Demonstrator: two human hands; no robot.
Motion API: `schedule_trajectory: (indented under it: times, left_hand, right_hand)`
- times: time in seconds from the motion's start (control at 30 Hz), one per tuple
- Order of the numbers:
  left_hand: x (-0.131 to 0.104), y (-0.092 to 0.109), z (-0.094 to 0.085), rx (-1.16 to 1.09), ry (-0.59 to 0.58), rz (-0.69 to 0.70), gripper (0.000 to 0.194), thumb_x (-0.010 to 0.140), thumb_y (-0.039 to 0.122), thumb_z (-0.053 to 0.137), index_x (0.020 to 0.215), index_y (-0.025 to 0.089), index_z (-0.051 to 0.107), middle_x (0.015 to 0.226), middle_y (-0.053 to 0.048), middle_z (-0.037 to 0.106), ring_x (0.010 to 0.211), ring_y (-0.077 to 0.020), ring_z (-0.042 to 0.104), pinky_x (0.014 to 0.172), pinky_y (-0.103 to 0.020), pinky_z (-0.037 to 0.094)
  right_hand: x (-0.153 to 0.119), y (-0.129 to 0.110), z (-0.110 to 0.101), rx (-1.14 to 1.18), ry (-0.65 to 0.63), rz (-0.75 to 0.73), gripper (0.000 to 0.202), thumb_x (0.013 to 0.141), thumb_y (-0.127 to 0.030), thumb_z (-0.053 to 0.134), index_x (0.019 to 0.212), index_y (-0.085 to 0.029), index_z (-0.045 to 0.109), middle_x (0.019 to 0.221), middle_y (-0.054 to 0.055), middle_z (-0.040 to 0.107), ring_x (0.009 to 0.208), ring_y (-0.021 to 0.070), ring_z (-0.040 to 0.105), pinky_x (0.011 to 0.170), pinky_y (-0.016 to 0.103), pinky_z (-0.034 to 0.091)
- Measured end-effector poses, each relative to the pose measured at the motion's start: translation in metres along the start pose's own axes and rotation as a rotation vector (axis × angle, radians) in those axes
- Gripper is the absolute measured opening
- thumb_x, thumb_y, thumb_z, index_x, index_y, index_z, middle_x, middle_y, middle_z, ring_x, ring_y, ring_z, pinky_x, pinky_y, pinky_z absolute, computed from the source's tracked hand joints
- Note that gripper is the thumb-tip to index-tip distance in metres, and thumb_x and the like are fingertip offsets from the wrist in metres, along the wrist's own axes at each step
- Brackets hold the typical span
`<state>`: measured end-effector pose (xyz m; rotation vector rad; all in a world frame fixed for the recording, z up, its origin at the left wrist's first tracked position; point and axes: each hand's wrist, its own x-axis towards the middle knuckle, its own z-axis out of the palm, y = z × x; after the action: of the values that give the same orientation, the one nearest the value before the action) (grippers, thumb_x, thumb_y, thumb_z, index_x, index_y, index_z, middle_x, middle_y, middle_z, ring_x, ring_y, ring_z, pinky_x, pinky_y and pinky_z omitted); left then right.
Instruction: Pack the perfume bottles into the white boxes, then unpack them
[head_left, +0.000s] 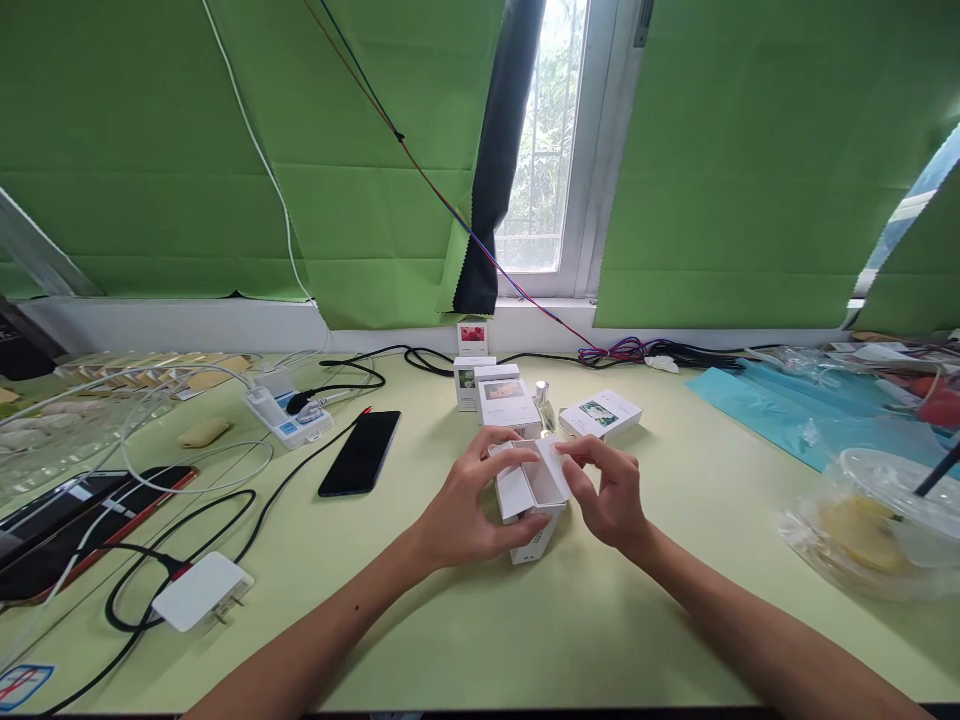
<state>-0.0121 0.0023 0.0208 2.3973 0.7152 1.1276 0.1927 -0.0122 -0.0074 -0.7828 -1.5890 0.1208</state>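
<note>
A small white carton [538,540] sits in front of me on the table, its top flaps spread and its inside showing. My left hand [476,500] grips the carton from the left, thumb on the near side and fingers over the top flap. At the right flap, my right hand [606,488] pinches the edge between thumb and forefinger. Just behind the carton stands a small glass bottle [545,408] with a silver cap. A white box with a flower picture [600,413] lies to its right, and more white picture boxes [507,400] stand to its left.
A black phone [360,453] lies left of my hands. Farther left are a power strip [289,415], a white charger [202,590] and looping cables. On the right are a lidded plastic cup [892,510] and blue sheeting [772,405]. Green cloth [375,220] hangs behind the table.
</note>
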Motion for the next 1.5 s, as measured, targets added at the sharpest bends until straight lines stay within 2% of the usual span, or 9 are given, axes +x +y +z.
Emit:
schedule_trajectory:
  times: [0.1,0.23,0.4,0.67,0.77,0.93,1.23,1.37,1.5]
  left_hand:
    - [0.0,-0.001,0.0,0.01,0.008,0.002,0.045,0.074,0.03,0.084,0.116,0.025,0.069,0.122,-0.01,0.057,0.113,-0.0267,0.064,0.098,-0.042,0.056]
    - [0.001,-0.004,-0.003,0.062,0.037,-0.01,0.045,0.072,0.03,0.085,0.113,0.024,0.07,0.12,-0.009,0.057,0.11,-0.0256,0.065,0.096,-0.04,0.057]
    - [0.004,-0.006,-0.01,0.128,0.08,-0.057,0.038,0.073,0.03,0.085,0.109,0.022,0.072,0.114,-0.008,0.058,0.106,-0.0237,0.065,0.092,-0.037,0.057]
    - [0.006,-0.008,-0.014,0.177,0.096,-0.088,0.036,0.073,0.032,0.085,0.106,0.023,0.073,0.109,-0.007,0.058,0.098,-0.0214,0.065,0.082,-0.032,0.058]
    - [0.005,-0.007,-0.014,0.188,0.091,-0.095,0.037,0.073,0.034,0.085,0.106,0.024,0.073,0.11,-0.007,0.057,0.094,-0.0206,0.066,0.078,-0.032,0.058]
    - [0.004,-0.007,-0.014,0.195,0.086,-0.079,0.037,0.074,0.034,0.084,0.108,0.025,0.072,0.111,-0.006,0.057,0.087,-0.0177,0.065,0.076,-0.032,0.058]
    - [0.006,-0.005,-0.013,0.183,0.078,-0.075,0.038,0.074,0.034,0.084,0.108,0.023,0.072,0.111,-0.007,0.056,0.086,-0.018,0.065,0.077,-0.033,0.058]
    - [0.005,-0.004,-0.012,0.177,0.072,-0.078,0.038,0.074,0.034,0.084,0.108,0.023,0.071,0.112,-0.007,0.056,0.094,-0.0204,0.065,0.079,-0.033,0.059]
    - [0.003,-0.005,-0.011,0.179,0.048,-0.069,0.041,0.075,0.036,0.084,0.111,0.023,0.07,0.114,-0.009,0.056,0.103,-0.0239,0.064,0.088,-0.038,0.058]
  right_hand:
    - [-0.001,0.003,-0.001,0.001,0.01,0.033,0.016,0.096,-0.024,0.051,0.092,-0.02,0.067,0.066,-0.001,0.067,0.055,0.0136,0.059,0.053,0.026,0.049]
    - [-0.001,0.009,0.0,0.002,0.096,0.139,0.024,0.102,-0.03,0.042,0.095,-0.021,0.063,0.059,-0.004,0.06,0.051,0.0134,0.056,0.052,0.026,0.047]
    - [0.005,0.014,0.0,-0.148,0.145,0.227,0.017,0.099,-0.032,0.051,0.093,-0.021,0.062,0.065,-0.002,0.063,0.056,0.0145,0.059,0.057,0.027,0.05]
    - [0.011,0.02,-0.002,-0.236,-0.073,0.241,0.019,0.093,-0.037,0.057,0.093,-0.02,0.064,0.078,0.002,0.067,0.054,0.0127,0.056,0.051,0.025,0.047]
    - [0.01,0.024,-0.004,-0.211,-0.187,0.242,0.02,0.088,-0.033,0.061,0.102,-0.019,0.064,0.082,0.002,0.069,0.049,0.0106,0.053,0.05,0.025,0.045]
    - [0.007,0.032,-0.006,-0.183,-0.342,0.246,0.04,0.079,-0.027,0.065,0.118,-0.019,0.061,0.089,0.002,0.071,0.046,0.0081,0.049,0.05,0.023,0.044]
    - [0.008,0.037,-0.008,-0.227,-0.397,0.212,0.044,0.079,-0.026,0.069,0.122,-0.021,0.059,0.08,-0.001,0.071,0.046,0.0087,0.048,0.052,0.023,0.044]
    - [0.009,0.036,-0.01,-0.242,-0.422,0.204,0.046,0.079,-0.026,0.068,0.123,-0.021,0.058,0.073,-0.004,0.066,0.047,0.0095,0.049,0.053,0.022,0.044]
    - [0.01,0.034,-0.011,-0.228,-0.457,0.223,0.049,0.079,-0.027,0.065,0.126,-0.019,0.055,0.066,-0.007,0.058,0.049,0.0104,0.047,0.053,0.022,0.043]
